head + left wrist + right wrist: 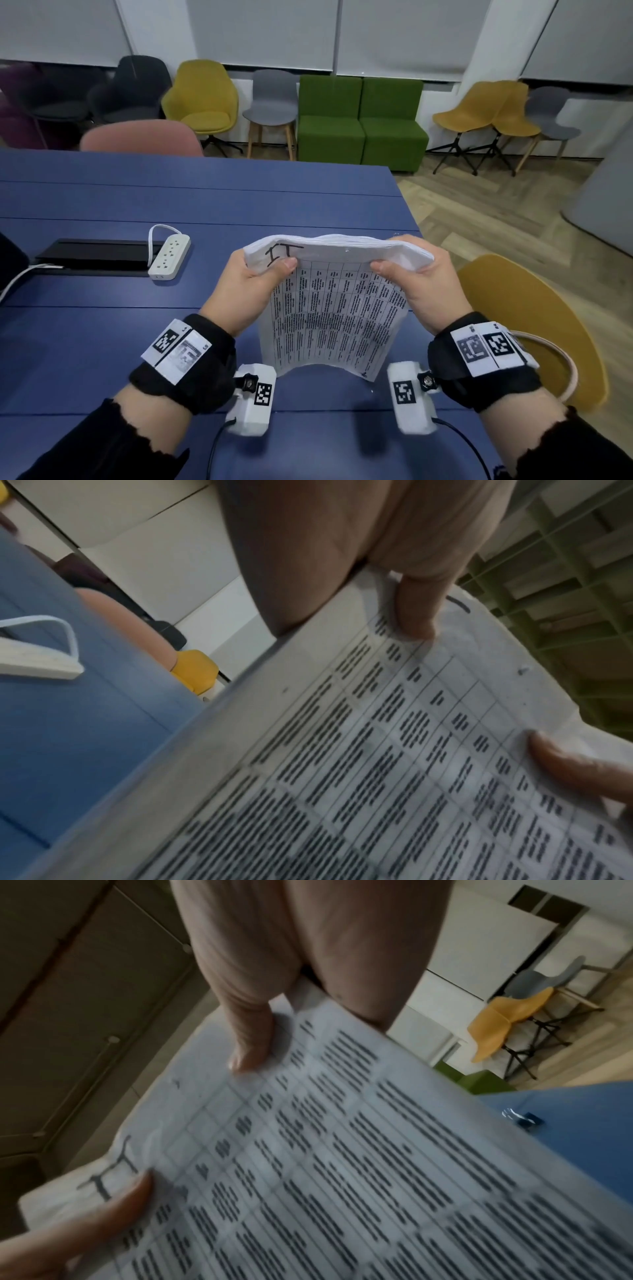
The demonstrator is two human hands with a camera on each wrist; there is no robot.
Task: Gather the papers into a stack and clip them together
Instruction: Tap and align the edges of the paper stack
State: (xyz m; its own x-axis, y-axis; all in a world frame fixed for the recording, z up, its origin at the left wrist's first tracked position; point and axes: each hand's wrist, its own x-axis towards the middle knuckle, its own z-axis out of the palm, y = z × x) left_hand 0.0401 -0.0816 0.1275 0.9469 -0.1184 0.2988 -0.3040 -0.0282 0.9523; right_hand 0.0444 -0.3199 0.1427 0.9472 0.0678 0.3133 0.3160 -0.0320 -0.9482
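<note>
A thick stack of printed papers stands on end over the blue table, bowed, with "IT" handwritten at its top left corner. My left hand grips the top left corner, thumb on the front sheet. My right hand grips the top right corner the same way, thumb pressed on the printed table. A small black binder clip lies on the table beyond the stack's right edge, touched by neither hand.
A white power strip with its cord lies left of the stack, beside a black cable slot. The table's right edge runs close to my right hand, with a yellow chair beside it. A pink chair stands at the far side.
</note>
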